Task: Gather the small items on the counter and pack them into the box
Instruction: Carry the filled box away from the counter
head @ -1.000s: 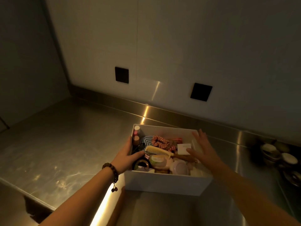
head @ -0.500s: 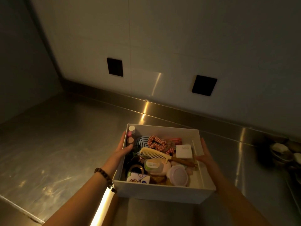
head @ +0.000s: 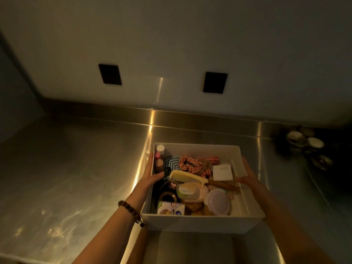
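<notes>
A white open box (head: 200, 223) stands over the steel counter (head: 66, 168), filled with small items. Inside lie a yellow comb (head: 187, 177), a checked scrunchie (head: 190, 164), a small white carton (head: 222, 172), a round lidded tub (head: 219, 201) and two small bottles (head: 160, 149). My left hand (head: 150, 176) grips the box's left wall, fingers outside and thumb over the rim. My right hand (head: 249, 178) holds the right wall the same way. Whether the box touches the counter, I cannot tell.
Several small bowls (head: 304, 143) sit in shadow at the back right of the counter. Two black wall plates (head: 110, 74) (head: 215, 82) are set in the white wall behind. The counter's front edge runs just below the box.
My right hand left the space above the contents and took hold of the right wall. My left hand slid along the left wall. The box now sits closer to me.
</notes>
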`<state>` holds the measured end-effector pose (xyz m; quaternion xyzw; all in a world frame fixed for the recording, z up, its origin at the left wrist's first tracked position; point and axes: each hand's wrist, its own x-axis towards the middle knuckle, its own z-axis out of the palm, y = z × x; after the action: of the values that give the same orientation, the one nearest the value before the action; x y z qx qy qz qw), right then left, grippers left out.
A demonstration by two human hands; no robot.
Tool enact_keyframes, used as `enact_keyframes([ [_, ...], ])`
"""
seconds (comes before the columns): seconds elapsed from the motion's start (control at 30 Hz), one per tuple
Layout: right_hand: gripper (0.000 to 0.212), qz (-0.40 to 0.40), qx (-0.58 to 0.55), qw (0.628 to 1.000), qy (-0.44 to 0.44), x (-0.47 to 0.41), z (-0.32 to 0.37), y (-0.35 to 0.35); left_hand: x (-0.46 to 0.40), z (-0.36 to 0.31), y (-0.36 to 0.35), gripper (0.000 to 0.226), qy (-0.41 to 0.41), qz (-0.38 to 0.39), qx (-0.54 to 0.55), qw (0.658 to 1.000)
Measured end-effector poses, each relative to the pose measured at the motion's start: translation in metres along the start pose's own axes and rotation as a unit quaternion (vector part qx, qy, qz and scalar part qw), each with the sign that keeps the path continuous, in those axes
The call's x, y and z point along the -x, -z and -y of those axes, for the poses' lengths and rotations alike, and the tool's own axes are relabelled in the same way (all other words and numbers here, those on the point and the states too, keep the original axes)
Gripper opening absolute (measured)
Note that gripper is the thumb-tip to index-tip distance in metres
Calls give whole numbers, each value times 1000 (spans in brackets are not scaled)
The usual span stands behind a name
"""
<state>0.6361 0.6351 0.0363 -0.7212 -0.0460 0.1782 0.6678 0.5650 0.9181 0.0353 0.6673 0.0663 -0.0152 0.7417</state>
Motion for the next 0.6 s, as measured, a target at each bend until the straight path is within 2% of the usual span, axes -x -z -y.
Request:
enact_keyframes([
  [0.07, 47, -57, -2, 998, -17, 26, -9, 13, 6, 1, -14, 119, 2, 40, -7, 999],
  [0.2, 73, -125, -5, 992, -15, 87, -39, 52, 7, 16, -53, 116, 10, 135, -6, 991],
  [0.3, 64, -200, -23, 980, 1, 148, -42, 79, 2, 25, -97, 125, 6, 210, -47, 977],
  [0.37, 65, -246, -23, 969, 10, 192, -42, 94, 0, 28, -134, 115, 15, 264, -57, 963],
  [0.47, 89, -314, -61, 947, 19, 264, -51, 119, 10, 34, -206, 89, 12, 336, -61, 940],
  [0.53, 77, -377, -96, 921, 20, 312, -53, 130, 26, 35, -257, 71, 20, 384, -57, 921],
  [0.6, 75, -426, -112, 898, 29, 360, -60, 142, 45, 36, -304, 75, 18, 446, -64, 893],
])
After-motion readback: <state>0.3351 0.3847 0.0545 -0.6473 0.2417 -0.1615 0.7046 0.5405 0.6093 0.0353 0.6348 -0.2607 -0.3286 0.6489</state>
